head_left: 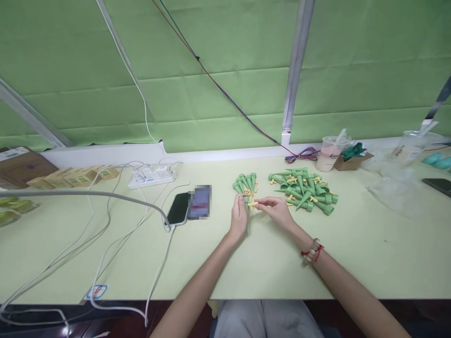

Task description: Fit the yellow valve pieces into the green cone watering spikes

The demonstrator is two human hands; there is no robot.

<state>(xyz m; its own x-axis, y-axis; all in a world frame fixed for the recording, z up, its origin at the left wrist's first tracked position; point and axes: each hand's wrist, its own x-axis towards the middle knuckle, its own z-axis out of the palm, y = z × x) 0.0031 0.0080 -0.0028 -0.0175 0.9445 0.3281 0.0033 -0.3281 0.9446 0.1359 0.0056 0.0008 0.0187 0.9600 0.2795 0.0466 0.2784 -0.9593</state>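
Observation:
My left hand (239,217) is closed around a green plastic watering spike (247,220), its pointed end hanging down past the fingers. From the right, my right hand (276,210) pinches a small yellow valve piece (252,204) against the side of that spike. Just beyond my hands, several green spikes (247,180) lie fanned out with yellow pieces by them. A larger loose pile of green spikes (306,190), with yellow valves among them, sits to the right of my right hand.
Left of my hands lie a phone (178,209) and a blurred flat item (200,203). White cables run from a power strip (152,176) across the table's left side. Drink cups (328,157), a small carton (352,161) and a plastic bag (396,190) stand at the right.

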